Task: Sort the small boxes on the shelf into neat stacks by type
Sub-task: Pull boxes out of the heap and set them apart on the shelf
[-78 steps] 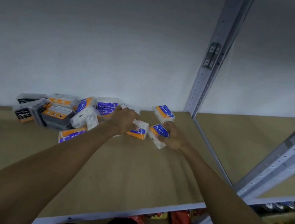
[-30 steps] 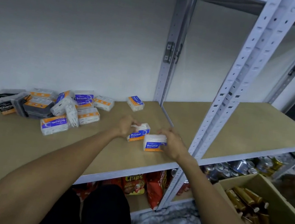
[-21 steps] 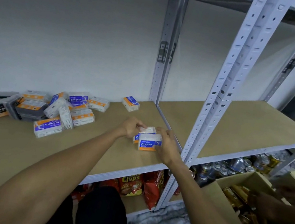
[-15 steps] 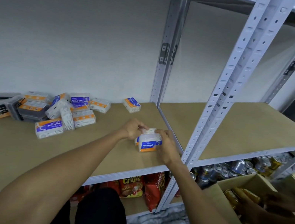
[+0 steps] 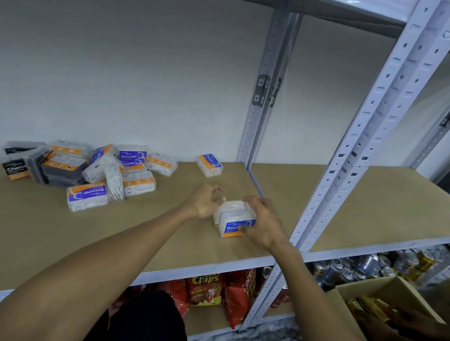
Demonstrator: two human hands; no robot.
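Right hand (image 5: 263, 226) clamped round paired Round boxes (image 5: 234, 220) near shelf (image 5: 147, 234) front edge; boxes apart a second ago, now pressed together. Left hand (image 5: 205, 201) curled just beside them, contact unclear. Mixed box heap (image 5: 90, 168) back left.

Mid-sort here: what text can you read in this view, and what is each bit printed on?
"Round": held box, in the right hand
"Round": lone box at back
"Smooth": front pile box
"Smooth": rear pile box
"Charc", cut off: black box
"Chips": red bag
Smaller print: too blurred.
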